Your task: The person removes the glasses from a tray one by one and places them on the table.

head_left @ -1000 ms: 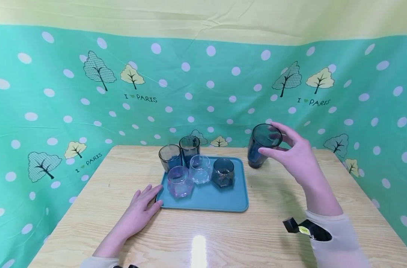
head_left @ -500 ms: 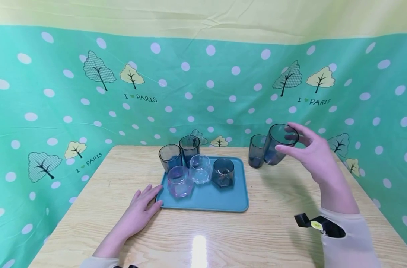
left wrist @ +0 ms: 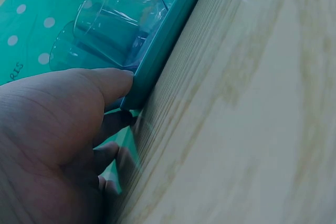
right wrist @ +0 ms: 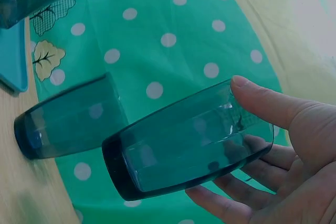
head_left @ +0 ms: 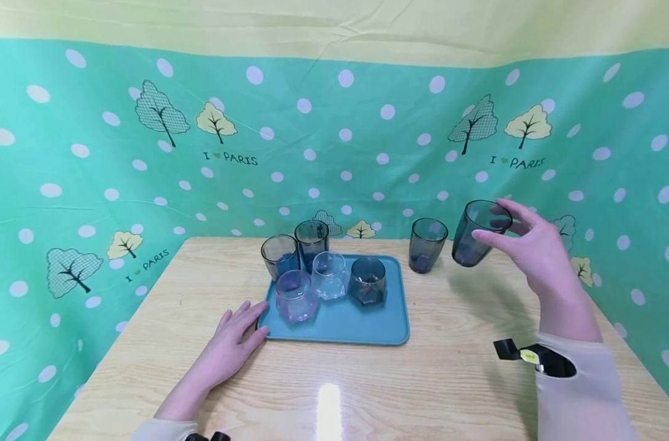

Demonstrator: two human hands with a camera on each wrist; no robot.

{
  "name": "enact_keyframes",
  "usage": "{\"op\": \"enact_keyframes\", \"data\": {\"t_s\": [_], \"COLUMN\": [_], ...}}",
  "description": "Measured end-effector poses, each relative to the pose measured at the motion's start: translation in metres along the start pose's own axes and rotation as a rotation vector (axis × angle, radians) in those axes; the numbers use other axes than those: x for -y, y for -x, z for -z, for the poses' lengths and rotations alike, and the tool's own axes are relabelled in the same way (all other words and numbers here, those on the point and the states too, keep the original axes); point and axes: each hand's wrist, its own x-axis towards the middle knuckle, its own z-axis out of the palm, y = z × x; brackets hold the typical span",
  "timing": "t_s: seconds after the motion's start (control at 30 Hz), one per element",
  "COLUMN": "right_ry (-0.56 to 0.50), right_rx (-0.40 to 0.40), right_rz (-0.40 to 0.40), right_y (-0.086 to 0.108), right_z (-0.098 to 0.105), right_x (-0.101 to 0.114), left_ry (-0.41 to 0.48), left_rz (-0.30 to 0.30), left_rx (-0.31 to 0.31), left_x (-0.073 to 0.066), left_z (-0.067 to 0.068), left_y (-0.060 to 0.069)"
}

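Observation:
My right hand [head_left: 538, 257] grips a tall dark-tinted glass [head_left: 469, 239] near its rim, thumb on the near side and fingers behind. The glass is tilted, its base apparently off the table. Left of it a matching tall glass [head_left: 426, 248] stands upright on the table; the two look apart. My left hand [head_left: 232, 346] rests at the left edge of a blue tray [head_left: 356, 324], fingers extended. In the left wrist view its thumb [left wrist: 118, 82] touches the tray's corner. On the tray stand a pinkish glass [head_left: 297, 300], a clear glass [head_left: 330, 278] and a dark short glass [head_left: 367, 285].
Two more tall dark glasses, a left one [head_left: 280, 254] and a right one [head_left: 312, 242], stand at the tray's back left. The wooden table [head_left: 450, 380] extends in front. A green dotted cloth [head_left: 345, 177] hangs behind and at both sides.
My right hand has carried the tall glass to the right, revealing the matching glass that was behind it. My left hand stays at the tray's edge.

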Motion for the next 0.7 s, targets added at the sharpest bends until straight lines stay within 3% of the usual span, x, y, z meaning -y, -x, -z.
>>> {"op": "enact_keyframes", "data": {"t_s": [0.27,0.7], "right_ry": [-0.042,-0.020], "right_rx": [0.020,-0.029], "right_rz": [-0.042,-0.094], "right_y": [-0.009,-0.021], "right_z": [-0.002,-0.016], "right_x": [-0.013,-0.031], "left_ry": [0.004,0.007], "left_rz": [-0.005,-0.008], "left_rx": [-0.007,-0.005], "left_x": [-0.002,-0.003], "left_z": [0.001,0.002], "left_y": [0.000,0.000]}}
